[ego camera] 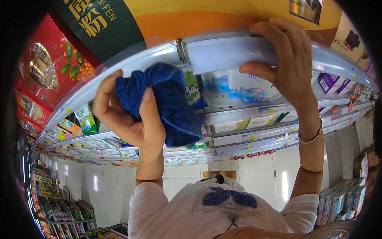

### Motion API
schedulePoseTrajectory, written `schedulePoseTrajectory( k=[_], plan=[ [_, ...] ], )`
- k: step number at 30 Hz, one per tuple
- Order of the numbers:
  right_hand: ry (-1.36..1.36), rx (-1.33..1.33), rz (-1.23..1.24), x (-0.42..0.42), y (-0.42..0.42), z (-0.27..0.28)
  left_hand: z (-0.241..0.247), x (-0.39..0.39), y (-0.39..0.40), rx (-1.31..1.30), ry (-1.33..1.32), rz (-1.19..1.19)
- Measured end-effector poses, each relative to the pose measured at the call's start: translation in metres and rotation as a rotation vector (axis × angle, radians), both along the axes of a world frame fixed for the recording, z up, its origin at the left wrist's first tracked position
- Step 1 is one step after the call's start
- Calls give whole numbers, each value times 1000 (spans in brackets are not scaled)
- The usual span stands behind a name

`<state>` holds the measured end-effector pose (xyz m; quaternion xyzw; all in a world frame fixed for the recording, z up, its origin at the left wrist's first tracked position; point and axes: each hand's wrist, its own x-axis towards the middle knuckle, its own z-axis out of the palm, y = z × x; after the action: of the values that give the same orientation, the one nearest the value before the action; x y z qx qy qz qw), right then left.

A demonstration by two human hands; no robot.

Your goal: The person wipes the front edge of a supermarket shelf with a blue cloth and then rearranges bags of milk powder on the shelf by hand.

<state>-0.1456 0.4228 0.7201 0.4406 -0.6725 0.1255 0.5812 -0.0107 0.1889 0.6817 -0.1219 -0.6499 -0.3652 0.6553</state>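
A bunched dark blue cloth is pinched between the thumb and fingers of my left hand. It hangs in front of the shelf edge and hides part of the packets behind it. My right hand rests at the top shelf's pale plastic edge strip, fingertips over its upper rim and thumb below it. No object shows in that hand. Just beneath its thumb stands a white and blue pouch on the shelf below. A green and white packet with a cow picture is partly visible beside the cloth.
On the top shelf stand a red gift box, a dark green box and a yellow-orange box. Lower shelves carry packets and purple boxes. Stacked cartons stand on the tiled floor; a display rack is behind at left.
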Motion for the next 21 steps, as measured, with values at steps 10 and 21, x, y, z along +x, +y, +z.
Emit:
schedulePoseTrajectory(
  k=[10,21],
  plan=[
    [-50,45,17,2,0,3,41,-39,19,-561,-81,239],
    [-79,20,66,0,1,4,-12,-1,-12,-421,-406,308]
  ],
)
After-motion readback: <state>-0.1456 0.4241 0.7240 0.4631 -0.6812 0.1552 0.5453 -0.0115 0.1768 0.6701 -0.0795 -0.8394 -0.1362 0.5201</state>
